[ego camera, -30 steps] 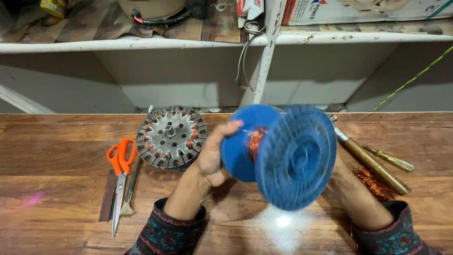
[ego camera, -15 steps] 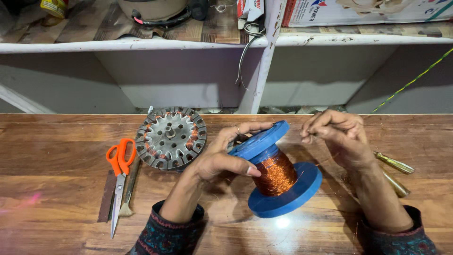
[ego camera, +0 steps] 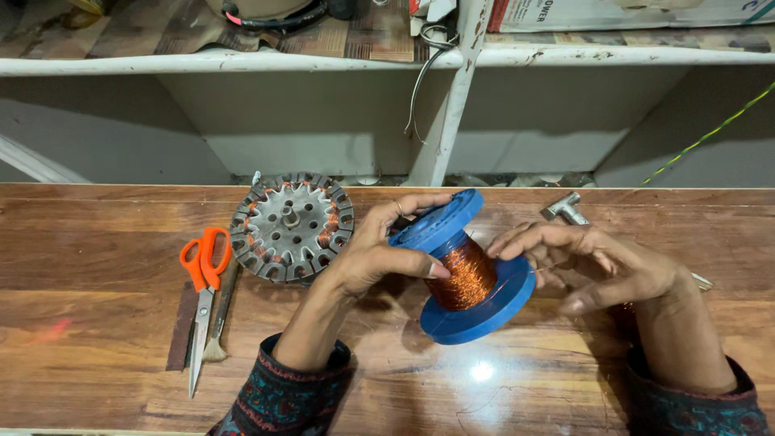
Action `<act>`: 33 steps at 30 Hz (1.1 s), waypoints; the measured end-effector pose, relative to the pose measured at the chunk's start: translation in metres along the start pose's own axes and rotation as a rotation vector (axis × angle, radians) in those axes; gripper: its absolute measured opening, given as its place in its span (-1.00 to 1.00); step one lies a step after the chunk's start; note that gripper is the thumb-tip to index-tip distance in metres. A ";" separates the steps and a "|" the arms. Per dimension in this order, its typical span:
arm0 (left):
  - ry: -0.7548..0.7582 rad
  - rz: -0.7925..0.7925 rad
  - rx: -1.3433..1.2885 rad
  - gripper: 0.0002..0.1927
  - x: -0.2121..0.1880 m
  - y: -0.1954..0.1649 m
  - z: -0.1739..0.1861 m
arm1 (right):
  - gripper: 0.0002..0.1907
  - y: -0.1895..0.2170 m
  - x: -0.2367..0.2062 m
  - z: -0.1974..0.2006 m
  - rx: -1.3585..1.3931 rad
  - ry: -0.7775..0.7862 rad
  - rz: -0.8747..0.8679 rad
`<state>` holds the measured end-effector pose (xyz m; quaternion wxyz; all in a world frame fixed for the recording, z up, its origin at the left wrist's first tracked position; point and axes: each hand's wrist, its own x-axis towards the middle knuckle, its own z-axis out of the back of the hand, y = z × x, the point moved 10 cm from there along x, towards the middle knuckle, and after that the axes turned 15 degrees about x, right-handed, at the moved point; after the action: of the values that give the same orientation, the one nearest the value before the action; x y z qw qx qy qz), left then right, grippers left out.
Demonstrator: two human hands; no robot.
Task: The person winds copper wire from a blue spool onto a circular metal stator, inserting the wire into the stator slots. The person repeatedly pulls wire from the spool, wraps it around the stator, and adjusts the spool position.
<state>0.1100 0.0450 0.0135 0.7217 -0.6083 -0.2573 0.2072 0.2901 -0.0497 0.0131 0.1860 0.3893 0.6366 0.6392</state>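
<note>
Left hand (ego camera: 375,254) clasps blue spool of copper wire (ego camera: 466,270), tilted on counter (ego camera: 97,323); right hand (ego camera: 601,266) fingers loosely spread beside lower flange — white box (ego camera: 613,12) on shelf above.

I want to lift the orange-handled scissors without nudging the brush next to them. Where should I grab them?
Take the scissors by the orange loops at their far end, coming from the left. They lie flat, blades pointing toward the table's near edge, and the small brush lies close along their right side.
</note>
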 end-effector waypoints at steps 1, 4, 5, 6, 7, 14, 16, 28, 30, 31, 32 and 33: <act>0.007 0.005 -0.032 -0.13 -0.001 0.000 -0.001 | -0.40 -0.005 -0.003 0.005 0.069 -0.027 -0.003; -0.016 -0.005 0.044 -0.14 -0.001 0.000 -0.001 | -0.53 -0.018 -0.007 0.027 0.181 -0.137 -0.002; -0.023 0.008 0.066 -0.13 -0.001 0.001 -0.001 | -0.69 -0.022 -0.008 0.036 0.160 -0.193 0.007; -0.030 0.021 0.088 -0.12 -0.001 0.002 -0.001 | -0.80 -0.024 -0.009 0.043 0.140 -0.251 0.017; -0.034 0.033 0.111 -0.12 -0.001 0.003 0.000 | -0.82 -0.029 -0.010 0.049 0.157 -0.303 -0.005; -0.091 0.036 0.277 -0.04 0.002 0.008 0.004 | -0.81 0.018 -0.016 0.038 0.414 -0.184 0.393; -0.109 0.034 0.297 -0.04 0.002 0.011 0.007 | -0.82 0.036 -0.022 0.037 0.447 -0.168 0.486; 0.216 0.266 -0.225 -0.02 -0.011 0.023 -0.014 | -0.94 0.082 -0.079 0.060 -0.437 -0.977 0.675; 0.256 0.080 -0.005 -0.01 -0.010 0.003 -0.014 | -0.93 0.075 -0.067 0.067 -0.482 -0.960 0.659; 0.275 -0.016 0.104 0.00 -0.009 -0.006 -0.017 | -0.93 0.072 -0.058 0.068 -0.431 -0.889 0.686; 0.346 -0.073 0.015 0.00 -0.010 -0.013 -0.027 | -0.93 0.067 -0.046 0.068 -0.382 -0.815 0.712; 0.413 -0.129 -0.073 0.00 -0.012 -0.020 -0.037 | -0.92 0.065 -0.037 0.066 -0.330 -0.739 0.736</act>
<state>0.1233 0.0053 0.0267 0.7483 -0.6460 -0.1495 0.0220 0.3782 -0.0407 0.0580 0.2200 0.7505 0.2419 0.5744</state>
